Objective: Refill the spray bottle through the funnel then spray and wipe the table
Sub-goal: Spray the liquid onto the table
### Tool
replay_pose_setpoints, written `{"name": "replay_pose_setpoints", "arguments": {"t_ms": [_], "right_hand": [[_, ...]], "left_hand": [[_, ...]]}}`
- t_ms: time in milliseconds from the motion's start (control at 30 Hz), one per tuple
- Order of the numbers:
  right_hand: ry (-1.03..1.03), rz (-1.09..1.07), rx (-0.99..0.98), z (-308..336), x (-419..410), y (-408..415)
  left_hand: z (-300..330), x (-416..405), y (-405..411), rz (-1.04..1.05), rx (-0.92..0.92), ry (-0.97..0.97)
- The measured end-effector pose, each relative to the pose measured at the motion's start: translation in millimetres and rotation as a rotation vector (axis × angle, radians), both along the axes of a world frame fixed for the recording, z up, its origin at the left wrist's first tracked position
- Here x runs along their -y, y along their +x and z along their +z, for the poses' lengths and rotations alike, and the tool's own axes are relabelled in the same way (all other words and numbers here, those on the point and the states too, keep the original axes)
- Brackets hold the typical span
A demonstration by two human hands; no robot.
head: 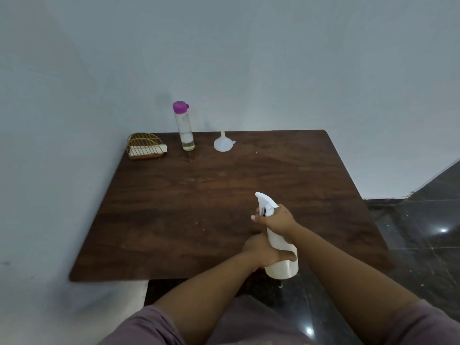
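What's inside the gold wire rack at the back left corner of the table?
The wire rack holds a folded white cloth, one end sticking out on the right. Anything beneath the cloth is covered and can't be seen.

A plain room in a home, by the look of it — a small dark wooden table (224, 185) pushed into a corner of bare, pale painted walls (249, 58). The floor (423, 245), to the right of the fingers, is polished dark stone tile that throws back ceiling lights. Far beyond the fingers, at the table's back edge, stand household bits — a gold wire holder (144, 145) with a folded white cloth in it, a clear bottle with a purple cap (184, 125) and a white funnel (223, 143).
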State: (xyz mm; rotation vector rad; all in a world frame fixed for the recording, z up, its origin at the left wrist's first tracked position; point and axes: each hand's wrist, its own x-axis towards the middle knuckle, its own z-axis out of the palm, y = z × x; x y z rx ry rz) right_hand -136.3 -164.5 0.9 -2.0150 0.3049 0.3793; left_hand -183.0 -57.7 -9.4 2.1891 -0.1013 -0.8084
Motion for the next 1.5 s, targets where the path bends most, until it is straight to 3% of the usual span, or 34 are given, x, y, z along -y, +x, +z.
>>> {"name": "replay_pose_setpoints", "arguments": {"t_ms": [200,400,600,767,933,1033,1200,1333,1500], "right_hand": [[-0.334,-0.014,-0.019,1.8,8.0,-33.0],[-0.206,0.062,-0.109,2.7,9.0,-66.0],[-0.26,-0.062,-0.06,-1.4,3.8,-96.7],[-0.149,-0.137,-0.08,-9.7,12.9,-118.6],[-0.21,-0.291,-0.073,-11.8,25.7,-131.8],[-0.222,-0.23,-0.131,-10.8,38.1,-134.7],[0.016,-0.154,-0.054,0.2,54.6,-132.1],[-0.136,-0.178,0.068,7.2,52.0,-125.7],[-0.2,-0.298,-0.045,11.9,42.8,-109.2]], "left_hand": [[7.7,19.1,-42.4,0.053,-0.138,-0.098],[-0.9,21.7,-76.8,0.101,-0.162,-0.168],[-11.0,23.5,-103.4,0.118,-0.199,-0.221],[-20.9,26.6,-115.1,0.021,-0.184,-0.173],[-24.0,42.0,-125.4,-0.065,-0.146,-0.158],[-23.2,50.4,-129.1,-0.063,-0.169,-0.19],[-11.5,57.9,-120.8,-0.036,-0.155,-0.167],[-3.8,60.6,-112.9,-0.09,-0.064,-0.125],[1.9,57.2,-107.3,-0.021,-0.117,-0.183]]}}
